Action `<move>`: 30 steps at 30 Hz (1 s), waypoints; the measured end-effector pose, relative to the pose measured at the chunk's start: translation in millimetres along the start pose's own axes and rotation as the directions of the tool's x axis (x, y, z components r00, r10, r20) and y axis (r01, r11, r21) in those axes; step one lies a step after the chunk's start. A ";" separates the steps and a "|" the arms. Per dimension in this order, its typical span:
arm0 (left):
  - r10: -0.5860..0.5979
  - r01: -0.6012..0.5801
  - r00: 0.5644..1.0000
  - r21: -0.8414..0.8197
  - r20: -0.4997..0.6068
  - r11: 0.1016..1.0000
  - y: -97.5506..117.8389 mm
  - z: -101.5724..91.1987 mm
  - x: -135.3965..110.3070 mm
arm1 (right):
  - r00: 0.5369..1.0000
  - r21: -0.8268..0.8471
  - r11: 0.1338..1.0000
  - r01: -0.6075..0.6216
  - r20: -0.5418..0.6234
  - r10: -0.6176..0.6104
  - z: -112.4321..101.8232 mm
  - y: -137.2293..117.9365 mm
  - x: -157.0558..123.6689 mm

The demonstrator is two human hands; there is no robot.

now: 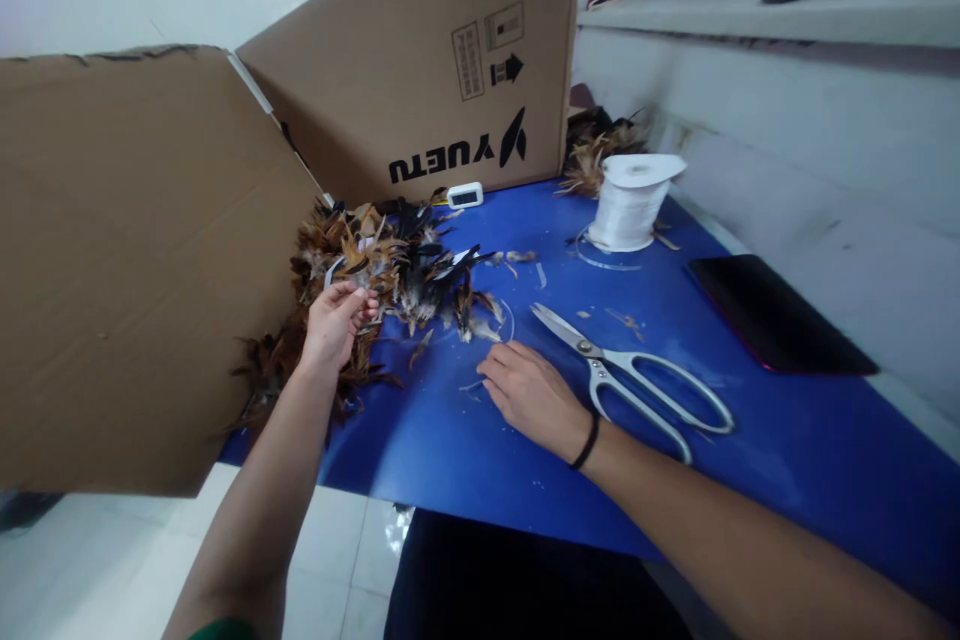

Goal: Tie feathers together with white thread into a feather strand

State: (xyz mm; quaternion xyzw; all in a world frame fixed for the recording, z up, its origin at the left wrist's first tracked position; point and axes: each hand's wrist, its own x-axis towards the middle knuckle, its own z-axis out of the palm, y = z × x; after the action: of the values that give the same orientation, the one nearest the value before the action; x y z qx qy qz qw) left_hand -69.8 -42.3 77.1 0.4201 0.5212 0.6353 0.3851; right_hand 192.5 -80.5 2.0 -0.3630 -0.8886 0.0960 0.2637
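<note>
My left hand (339,322) is over a pile of brown feathers (367,255), thumb and fingers pinched together. Whatever is between its fingertips is too small to make out. My right hand (534,398) lies low on the blue table, wearing a dark wrist band, its fingers bent and close together. A thin pale strand (512,318) curves down toward its fingertips, but its grip is hidden. Between the hands and farther back lie black feathers (427,285) with pale fluffy bases. Just right of my right hand rest large metal scissors (592,352), blades slightly apart.
Tall cardboard panels (420,70) stand behind and left of the blue table (480,480). A spool of white ribbon (631,205) stands at the back right, near more feathers (600,145). A dark tablet (776,312) lies at the right edge. A small white device (465,195) sits by the cardboard.
</note>
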 end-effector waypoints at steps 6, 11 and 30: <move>-0.015 0.025 0.995 0.098 -0.103 0.995 -42.8 14.3 34.9 | 0.999 -0.009 1.000 -0.016 0.027 0.017 -2.7 0.2 0.5; 0.031 0.041 0.979 0.341 -0.202 0.939 -81.1 10.4 46.4 | 0.999 -0.003 1.000 -0.022 0.038 0.022 -2.5 1.3 1.2; 0.054 -0.439 0.897 0.873 0.438 0.212 -67.3 72.7 -31.8 | 0.993 -0.165 0.982 -0.092 0.060 0.103 -1.0 -5.3 6.0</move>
State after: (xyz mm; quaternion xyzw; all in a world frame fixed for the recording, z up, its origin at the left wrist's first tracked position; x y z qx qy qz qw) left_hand 12.7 -36.4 14.0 0.7389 0.6533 0.1639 0.0186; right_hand 186.4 -80.2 7.2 -0.4229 -0.8830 0.0484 0.1977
